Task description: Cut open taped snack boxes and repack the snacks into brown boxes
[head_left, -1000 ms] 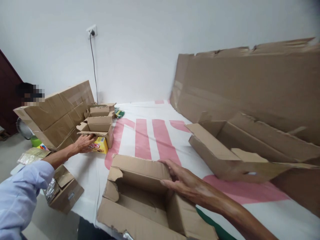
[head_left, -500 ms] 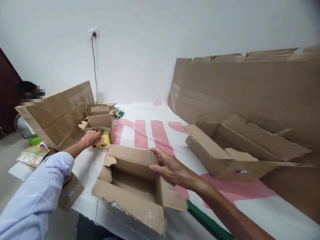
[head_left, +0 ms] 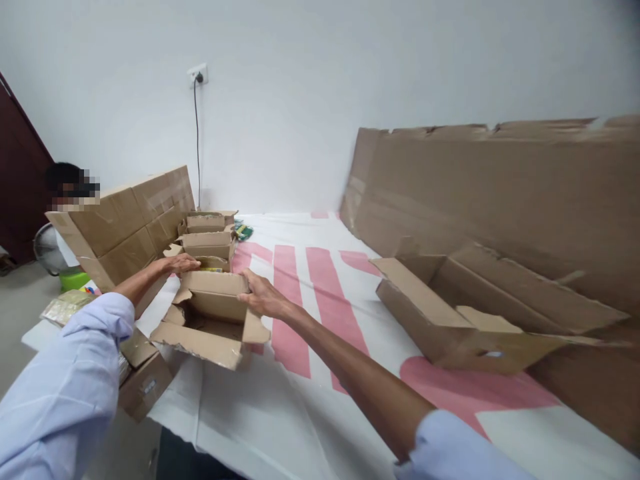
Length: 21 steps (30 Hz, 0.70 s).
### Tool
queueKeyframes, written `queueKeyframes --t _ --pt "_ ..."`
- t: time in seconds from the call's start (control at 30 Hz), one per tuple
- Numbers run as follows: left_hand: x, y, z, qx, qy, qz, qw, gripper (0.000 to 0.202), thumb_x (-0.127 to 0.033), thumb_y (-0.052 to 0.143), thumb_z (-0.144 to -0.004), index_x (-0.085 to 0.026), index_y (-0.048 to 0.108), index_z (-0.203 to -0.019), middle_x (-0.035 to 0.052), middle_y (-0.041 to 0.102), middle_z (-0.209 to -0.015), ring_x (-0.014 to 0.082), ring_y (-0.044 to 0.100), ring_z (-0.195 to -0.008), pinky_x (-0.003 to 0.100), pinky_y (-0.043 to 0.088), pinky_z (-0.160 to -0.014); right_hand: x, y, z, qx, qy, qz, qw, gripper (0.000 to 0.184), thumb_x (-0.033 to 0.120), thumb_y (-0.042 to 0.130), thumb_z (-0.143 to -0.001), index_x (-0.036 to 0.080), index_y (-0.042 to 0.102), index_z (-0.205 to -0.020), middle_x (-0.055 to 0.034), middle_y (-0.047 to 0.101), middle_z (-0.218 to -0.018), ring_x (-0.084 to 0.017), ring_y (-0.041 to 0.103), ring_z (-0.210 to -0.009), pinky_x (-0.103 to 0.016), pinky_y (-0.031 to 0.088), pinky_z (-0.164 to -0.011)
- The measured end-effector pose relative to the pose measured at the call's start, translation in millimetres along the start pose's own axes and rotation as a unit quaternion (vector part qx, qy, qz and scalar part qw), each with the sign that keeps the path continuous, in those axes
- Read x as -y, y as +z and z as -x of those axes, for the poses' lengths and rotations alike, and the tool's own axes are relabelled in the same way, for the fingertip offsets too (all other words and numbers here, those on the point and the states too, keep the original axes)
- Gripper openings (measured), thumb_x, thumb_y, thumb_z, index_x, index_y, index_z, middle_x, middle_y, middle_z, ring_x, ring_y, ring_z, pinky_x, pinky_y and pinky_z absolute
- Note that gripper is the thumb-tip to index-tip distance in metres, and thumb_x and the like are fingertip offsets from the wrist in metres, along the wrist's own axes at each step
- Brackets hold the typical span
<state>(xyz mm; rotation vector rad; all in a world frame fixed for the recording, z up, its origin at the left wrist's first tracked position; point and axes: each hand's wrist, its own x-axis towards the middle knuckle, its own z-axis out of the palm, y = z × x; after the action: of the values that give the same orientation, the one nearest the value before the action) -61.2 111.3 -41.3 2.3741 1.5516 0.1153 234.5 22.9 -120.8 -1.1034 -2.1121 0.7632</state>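
An open cardboard box (head_left: 215, 297) with raised flaps stands at the left part of the table, its inside showing bare cardboard. My right hand (head_left: 265, 293) grips its far right corner, thumb on the near side. My left hand (head_left: 183, 263) is just beyond the box's far left flap, fingers curled down by a small yellow box (head_left: 215, 270). Only a strip of that yellow box shows; the flap hides the rest and part of my left fingertips. Behind it stands a row of open cardboard boxes (head_left: 207, 239).
A larger open carton (head_left: 425, 293) stands on the right before a tall cardboard sheet (head_left: 480, 193). Stacked cartons (head_left: 130, 220) line the left side, with a person's head behind them. A small brown box (head_left: 145, 387) lies low left. Green packets (head_left: 243, 231) lie farther back.
My right hand has moved the open cardboard box left and away from me, up against the row. It now covers most of the yellow box. My left hand has shifted only slightly.
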Motion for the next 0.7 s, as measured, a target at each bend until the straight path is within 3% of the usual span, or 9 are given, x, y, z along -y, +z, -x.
queueKeyframes --t 0.1,0.2,0.27,0.33,0.43,0.57,0.63,0.7 --pt "-3.6 -17.8 23.5 0.005 -0.002 -0.016 1.0 0.049 -0.056 0.048 -0.097 -0.014 0.07 -0.084 0.0054 0.068 -0.076 0.0206 0.062 -0.076 0.027 0.049 -0.07 1.5 16.2 -32.3 -0.014 -0.01 0.02 1.0 0.043 0.018 0.061 -0.082 0.021 0.052 -0.124 -0.0086 0.071 -0.108 -0.024 0.065 -0.094 -0.033 0.048 -0.081" --pt "-9.7 -23.9 60.9 -0.034 0.017 -0.086 0.996 0.051 -0.059 0.054 -0.095 -0.016 0.07 -0.117 0.012 0.071 -0.117 0.0287 0.066 -0.107 0.036 0.052 -0.092 0.5 29.9 -56.3 -0.03 -0.013 0.043 0.999 0.042 0.017 0.057 -0.085 0.021 0.051 -0.126 -0.0082 0.071 -0.107 -0.025 0.063 -0.092 -0.034 0.047 -0.082" --pt "-14.5 -18.8 88.4 -0.078 0.026 -0.176 0.981 0.067 -0.063 0.064 -0.089 -0.019 0.059 -0.14 0.0174 0.056 -0.147 0.0357 0.056 -0.131 0.045 0.049 -0.105 0.0 38.2 -67.0 -0.039 -0.003 0.059 0.997 0.041 0.017 0.056 -0.087 0.021 0.05 -0.128 -0.0079 0.071 -0.103 -0.025 0.062 -0.09 -0.035 0.046 -0.081" --pt "-19.5 -7.6 110.2 -0.077 0.028 -0.237 0.968 0.08 -0.062 0.072 -0.085 -0.022 0.05 -0.15 0.018 0.045 -0.158 0.0376 0.049 -0.14 0.048 0.047 -0.11 0.7 45.5 -74.1 -0.046 0.013 0.074 0.996 0.04 0.016 0.055 -0.089 0.02 0.05 -0.128 -0.0079 0.071 -0.1 -0.025 0.062 -0.088 -0.035 0.046 -0.082" --pt "-25.5 15.0 122.4 0.003 0.025 -0.275 0.961 0.081 -0.055 0.079 -0.081 -0.026 0.049 -0.151 0.0147 0.051 -0.151 0.0345 0.055 -0.135 0.043 0.051 -0.105 4.3 52.1 -80.9 -0.058 0.038 0.09 0.993 0.039 0.015 0.055 -0.09 0.018 0.05 -0.129 -0.0108 0.072 -0.104 -0.027 0.064 -0.093 -0.037 0.046 -0.085" --pt "-26.8 42.9 108.3 0.058 -0.009 -0.308 0.95 0.047 -0.047 0.074 -0.089 -0.024 0.065 -0.129 0.0141 0.067 -0.127 0.0325 0.067 -0.117 0.04 0.055 -0.092 16.9 45.8 -80.6 -0.075 0.064 0.107 0.989 0.046 0.018 0.06 -0.092 0.014 0.048 -0.136 -0.0172 0.072 -0.11 -0.032 0.066 -0.101 -0.043 0.049 -0.088" --pt "-24.6 51.7 98.9 0.059 -0.017 -0.31 0.949 0.031 -0.044 0.069 -0.094 -0.021 0.069 -0.116 0.0148 0.071 -0.114 0.0325 0.071 -0.109 0.04 0.056 -0.088 31.9 36.4 -66.6 -0.098 0.05 0.106 0.988 0.046 0.019 0.06 -0.094 0.015 0.048 -0.139 -0.0179 0.071 -0.117 -0.032 0.067 -0.107 -0.044 0.05 -0.092" --pt "-21.3 56.6 93.0 0.051 -0.018 -0.302 0.952 0.027 -0.042 0.068 -0.096 -0.02 0.07 -0.111 0.0159 0.072 -0.11 0.0332 0.072 -0.105 0.041 0.055 -0.086 55.9 25.3 -34.3 -0.153 -0.02 0.065 0.986 0.04 0.017 0.054 -0.097 0.018 0.051 -0.136 -0.0157 0.07 -0.119 -0.028 0.067 -0.109 -0.043 0.053 -0.094"
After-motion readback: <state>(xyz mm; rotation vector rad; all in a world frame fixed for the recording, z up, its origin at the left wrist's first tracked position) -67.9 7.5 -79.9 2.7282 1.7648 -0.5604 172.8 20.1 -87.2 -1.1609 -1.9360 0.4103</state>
